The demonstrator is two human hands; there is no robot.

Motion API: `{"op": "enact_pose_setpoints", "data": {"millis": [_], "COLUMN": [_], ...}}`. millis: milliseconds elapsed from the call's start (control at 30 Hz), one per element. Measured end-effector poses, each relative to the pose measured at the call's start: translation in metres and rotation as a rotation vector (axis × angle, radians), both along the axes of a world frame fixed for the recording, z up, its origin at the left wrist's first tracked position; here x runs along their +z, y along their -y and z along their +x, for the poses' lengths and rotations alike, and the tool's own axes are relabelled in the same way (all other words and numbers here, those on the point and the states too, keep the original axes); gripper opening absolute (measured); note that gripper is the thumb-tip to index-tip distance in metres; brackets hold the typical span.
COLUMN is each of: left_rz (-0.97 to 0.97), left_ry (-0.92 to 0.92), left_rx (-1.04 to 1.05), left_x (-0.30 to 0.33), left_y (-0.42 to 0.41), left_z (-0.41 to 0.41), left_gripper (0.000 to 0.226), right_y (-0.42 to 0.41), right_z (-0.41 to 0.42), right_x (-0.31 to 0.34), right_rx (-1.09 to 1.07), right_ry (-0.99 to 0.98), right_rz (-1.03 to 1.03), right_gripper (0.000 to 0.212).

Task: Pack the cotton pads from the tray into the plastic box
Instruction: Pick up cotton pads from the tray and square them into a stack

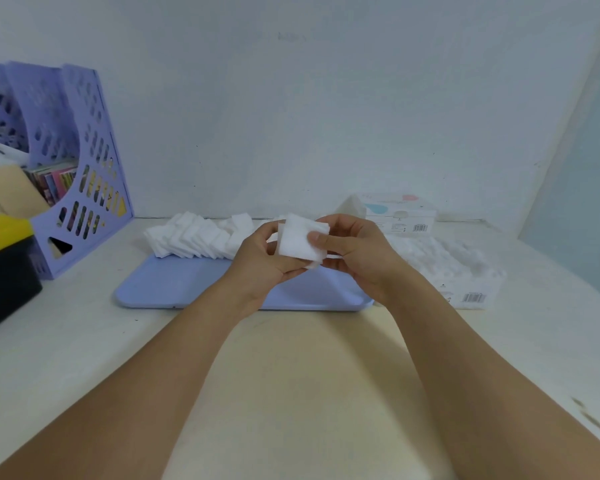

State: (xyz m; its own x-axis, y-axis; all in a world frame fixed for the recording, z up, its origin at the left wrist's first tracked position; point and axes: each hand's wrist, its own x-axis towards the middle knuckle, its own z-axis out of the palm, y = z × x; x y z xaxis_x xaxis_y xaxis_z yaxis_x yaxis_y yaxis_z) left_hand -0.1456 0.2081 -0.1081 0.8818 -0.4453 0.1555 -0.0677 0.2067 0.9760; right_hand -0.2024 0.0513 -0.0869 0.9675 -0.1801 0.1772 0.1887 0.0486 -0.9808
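Observation:
A small stack of white square cotton pads point(297, 241) is held above the lilac tray point(174, 285), pinched between both hands. My left hand point(260, 263) holds its lower left side, and my right hand point(355, 252) grips the right side with the thumb on the front. A row of more cotton pads point(194, 239) lies along the tray's far edge. The clear plastic box point(461, 271), filled with pads, stands just right of the tray.
A lilac perforated file holder point(80, 157) with books stands at the back left. A yellow-and-black case point(4, 261) sits at the left edge. The white box lid point(399, 213) lies against the wall behind the plastic box.

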Motion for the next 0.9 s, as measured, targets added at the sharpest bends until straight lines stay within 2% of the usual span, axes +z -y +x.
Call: {"op": "enact_pose_setpoints", "data": {"millis": [167, 433, 633, 733, 833, 900], "left_rz": [0.045, 0.014, -0.099, -0.089, -0.065, -0.083], "left_ry": [-0.036, -0.099, -0.342, -0.374, -0.331, -0.329], "left_rx": [0.020, -0.104, -0.273, -0.240, -0.202, -0.197], "left_x": [-0.003, 0.003, 0.010, 0.010, 0.011, 0.012], "left_y": [0.000, -0.003, -0.003, -0.001, -0.001, -0.001], "left_z": [0.002, -0.004, -0.009, -0.011, -0.013, -0.014], "left_gripper": [0.063, 0.051, 0.031, 0.028, 0.035, 0.033], "right_y": [-0.001, 0.001, 0.009, 0.008, 0.005, 0.004], "right_z": [0.002, 0.006, 0.009, 0.009, 0.009, 0.011], "right_x": [-0.002, -0.005, -0.007, -0.009, -0.012, -0.012], "right_rx": [-0.015, -0.099, -0.036, 0.038, 0.028, 0.004], "right_ry": [0.001, 0.042, -0.008, -0.071, -0.084, -0.088], "right_rz": [-0.027, -0.070, -0.041, -0.119, -0.206, -0.210], "right_gripper": [0.010, 0.016, 0.011, 0.027, 0.028, 0.037]}}
